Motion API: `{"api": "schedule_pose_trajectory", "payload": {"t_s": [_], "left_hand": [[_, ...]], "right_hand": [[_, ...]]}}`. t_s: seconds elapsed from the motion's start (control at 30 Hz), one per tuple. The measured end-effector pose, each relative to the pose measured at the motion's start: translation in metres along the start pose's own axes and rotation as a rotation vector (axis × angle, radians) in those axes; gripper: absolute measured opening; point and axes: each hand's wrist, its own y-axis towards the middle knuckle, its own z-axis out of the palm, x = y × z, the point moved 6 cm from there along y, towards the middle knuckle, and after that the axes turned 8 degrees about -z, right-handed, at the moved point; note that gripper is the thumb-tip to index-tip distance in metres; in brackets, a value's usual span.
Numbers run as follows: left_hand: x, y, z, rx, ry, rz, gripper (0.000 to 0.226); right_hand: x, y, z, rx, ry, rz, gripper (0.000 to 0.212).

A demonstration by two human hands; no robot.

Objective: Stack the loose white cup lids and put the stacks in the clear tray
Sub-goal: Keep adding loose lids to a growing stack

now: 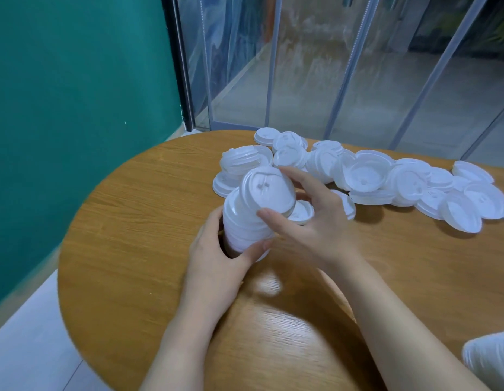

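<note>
left hand [217, 249]: curled round the lower part of a tall stack of nested white plastic cup lids [245, 230], thumb on the near side, fingers on the left side; holding it just above the table.
right hand [310, 221]: pinching the top white round plastic lid [269, 190] of that stack between thumb (near edge) and fingers (far edge); top lid sits tilted, face toward the camera.
stack position: centre of view, near-left of the loose pile, leaning a bit left.
loose lids: heap of loose white plastic cup lids [366, 176] spread in a band from centre far to the right edge of the table, many overlapping, some upside down (count not readable).
short stack: a smaller pile of nested white lids [242, 162] lies just behind the held stack, touching the heap.
table: rounded wooden tabletop with light-brown grain [132, 235].
bottom right corner: blurred ribbed white object [487, 359], partly cut off, cannot tell what it is.
background: teal-green wall [76, 80] on the left, clear plastic strip curtain [329, 66] far behind the table.
</note>
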Motion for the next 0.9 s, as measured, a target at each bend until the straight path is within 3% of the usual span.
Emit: {"api": "schedule_pose_trajectory", "payload": {"t_s": [0.47, 0.9], "left_hand": [[0.0, -0.001, 0.004, 0.031, 0.015, -0.012, 0.072], [-0.006, -0.004, 0.005, 0.059, 0.013, 0.03, 0.078]], "right_hand": [[-0.007, -0.005, 0.022, 0.166, -0.087, -0.011, 0.069], [-0.006, -0.007, 0.022, 0.14, -0.095, -0.015, 0.06]]}}
